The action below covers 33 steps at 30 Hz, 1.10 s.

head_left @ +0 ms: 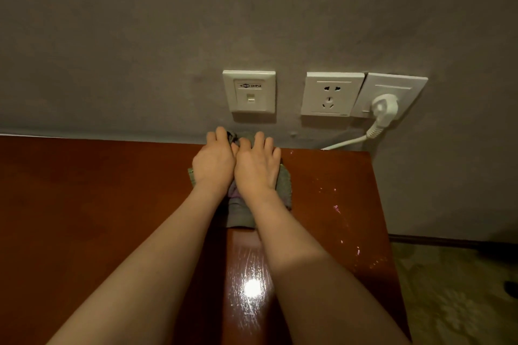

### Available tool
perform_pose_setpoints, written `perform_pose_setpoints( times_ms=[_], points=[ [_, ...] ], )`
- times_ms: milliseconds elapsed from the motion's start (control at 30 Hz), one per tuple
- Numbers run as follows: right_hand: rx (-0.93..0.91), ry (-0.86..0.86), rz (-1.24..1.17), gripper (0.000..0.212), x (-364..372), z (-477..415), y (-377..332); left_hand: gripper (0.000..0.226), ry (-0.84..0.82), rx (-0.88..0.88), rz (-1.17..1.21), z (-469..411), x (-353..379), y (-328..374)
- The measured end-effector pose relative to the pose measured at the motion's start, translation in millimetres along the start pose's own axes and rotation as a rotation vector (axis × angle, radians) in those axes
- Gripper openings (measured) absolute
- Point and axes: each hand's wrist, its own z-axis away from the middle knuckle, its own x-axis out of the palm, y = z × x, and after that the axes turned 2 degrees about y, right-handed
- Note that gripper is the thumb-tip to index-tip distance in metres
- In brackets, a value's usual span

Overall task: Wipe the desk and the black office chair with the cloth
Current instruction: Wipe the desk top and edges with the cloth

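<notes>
Both bare forearms reach straight forward from the lower edge of the view, side by side, toward the far edge of the tabletop [84, 204]. The left hand [214, 161] and right hand [256, 169] lie palm-down and touch each other along the inner edges, pressing flat on a grey cloth [283, 180].

The left fingers [221, 134] are bent and drawn together, their tips curled over a bunched fold of cloth at the back edge of the tabletop, just at the foot of the wall [140, 36]. The right fingers [267, 143] are extended and slightly spread, lying flat on the cloth; they grip nothing.

The cloth lies under both palms. It shows to the left of the left hand, to the right of the right hand, and as a strip trailing toward the viewer between the two wrists. A purplish patch is visible between the wrists.

The reddish-brown tabletop carries wet, glossy streaks to the right of the cloth and a bright lamp reflection [253, 287] between the forearms.

On the wall above the hands are a white data port plate [249, 91], an unused white power socket [330, 94], and a second socket [392, 87] holding a white plug [384, 106], whose cable [344, 143] runs down behind the tabletop.
</notes>
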Motion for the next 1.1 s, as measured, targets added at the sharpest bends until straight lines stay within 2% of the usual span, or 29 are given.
perform_pose_setpoints(
  times_ms=[67, 167, 233, 367, 533, 700, 833, 967, 1100],
  points=[
    [-0.022, -0.015, 0.006, 0.048, 0, -5, 6, 0.032, 0.002, -0.019, -0.006, -4, 3, 5],
    [-0.101, -0.146, -0.082, 0.059, -5, -8, 13, 0.033, 0.015, -0.016, -0.025, -3, 5, 10],
    [-0.096, -0.168, -0.066, 0.058, -8, -8, 18, 0.033, 0.018, -0.02, -0.036, -1, 6, 16],
    [-0.039, -0.121, -0.008, 0.044, -12, -13, 42, 0.031, 0.058, 0.007, 0.019, 2, 7, 40],
    [0.003, -0.091, -0.009, 0.043, -27, -11, 90, 0.033, 0.156, 0.175, 0.023, 7, 20, 83],
    [0.058, -0.07, -0.005, 0.044, -43, -5, 138, 0.024, 0.181, 0.194, 0.044, 24, 28, 131],
    [0.081, -0.127, -0.007, 0.053, -64, -1, 164, 0.034, 0.015, 0.191, 0.026, 36, 29, 165],
    [0.091, -0.25, 0.047, 0.041, -77, 2, 180, 0.034, -0.029, 0.214, 0.013, 42, 27, 178],
    [0.115, -0.33, 0.052, 0.036, -86, 2, 181, 0.033, -0.188, 0.19, 0.063, 44, 15, 185]
  ],
)
